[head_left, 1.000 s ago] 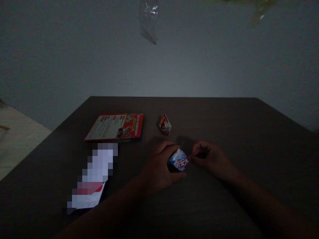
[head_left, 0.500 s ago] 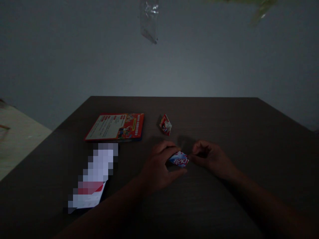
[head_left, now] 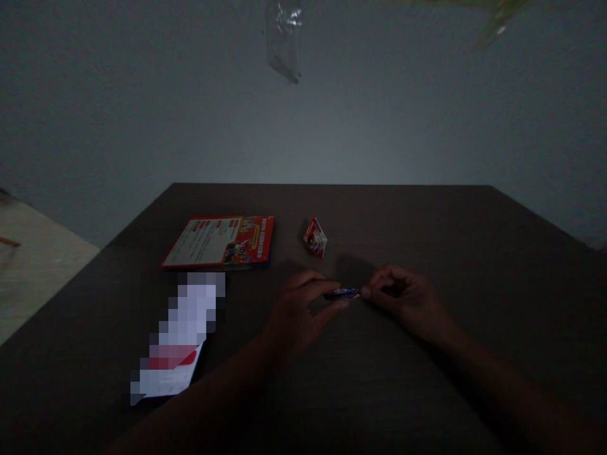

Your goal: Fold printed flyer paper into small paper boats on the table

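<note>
Both my hands meet over the middle of a dark wooden table (head_left: 427,215). My left hand (head_left: 296,309) pinches the left end of a small folded blue, red and white printed paper piece (head_left: 342,294), which shows edge-on as a thin strip. My right hand (head_left: 405,300) pinches its right end with curled fingers. A second small folded red and white paper piece (head_left: 315,237) stands on the table just beyond my hands, apart from them.
A red printed leaflet (head_left: 222,241) lies flat at the back left. A white and red paper (head_left: 177,344), partly blurred, lies at the left front. A clear plastic scrap (head_left: 283,39) hangs on the grey wall.
The printed paper piece has tilted from facing me to lying nearly flat, edge-on between my fingers. Both hands stayed in place, rising slightly.
</note>
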`<act>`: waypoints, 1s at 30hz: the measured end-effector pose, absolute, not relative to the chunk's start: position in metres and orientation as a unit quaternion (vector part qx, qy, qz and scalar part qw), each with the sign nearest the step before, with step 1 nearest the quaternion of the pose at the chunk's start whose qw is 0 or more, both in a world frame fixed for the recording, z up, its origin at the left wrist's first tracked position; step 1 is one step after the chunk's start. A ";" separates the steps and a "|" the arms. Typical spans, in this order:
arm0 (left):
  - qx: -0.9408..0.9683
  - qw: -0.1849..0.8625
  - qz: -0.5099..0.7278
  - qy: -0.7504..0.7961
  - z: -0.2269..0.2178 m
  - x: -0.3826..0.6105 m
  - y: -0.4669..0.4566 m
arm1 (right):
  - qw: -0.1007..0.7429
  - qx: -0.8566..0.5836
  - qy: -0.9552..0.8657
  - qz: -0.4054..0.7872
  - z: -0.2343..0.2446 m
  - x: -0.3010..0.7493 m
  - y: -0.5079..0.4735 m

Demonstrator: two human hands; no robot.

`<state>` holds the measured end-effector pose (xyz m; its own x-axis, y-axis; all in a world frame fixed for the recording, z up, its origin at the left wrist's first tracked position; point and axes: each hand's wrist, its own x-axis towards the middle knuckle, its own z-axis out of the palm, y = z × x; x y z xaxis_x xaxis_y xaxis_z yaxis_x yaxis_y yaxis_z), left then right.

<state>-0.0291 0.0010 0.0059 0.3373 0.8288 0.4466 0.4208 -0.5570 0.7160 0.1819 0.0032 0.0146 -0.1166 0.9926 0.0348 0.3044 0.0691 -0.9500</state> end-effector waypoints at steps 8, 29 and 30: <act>0.757 0.272 0.418 0.423 0.006 -0.027 0.002 | 0.450 -0.520 -0.630 0.361 0.013 0.181 0.001; 0.710 0.373 0.437 0.407 0.016 -0.024 -0.003 | 0.403 -0.457 -0.692 0.387 0.017 0.179 -0.004; 0.714 0.369 0.441 0.399 0.018 -0.024 -0.003 | 0.408 -0.449 -0.698 0.381 0.017 0.180 -0.004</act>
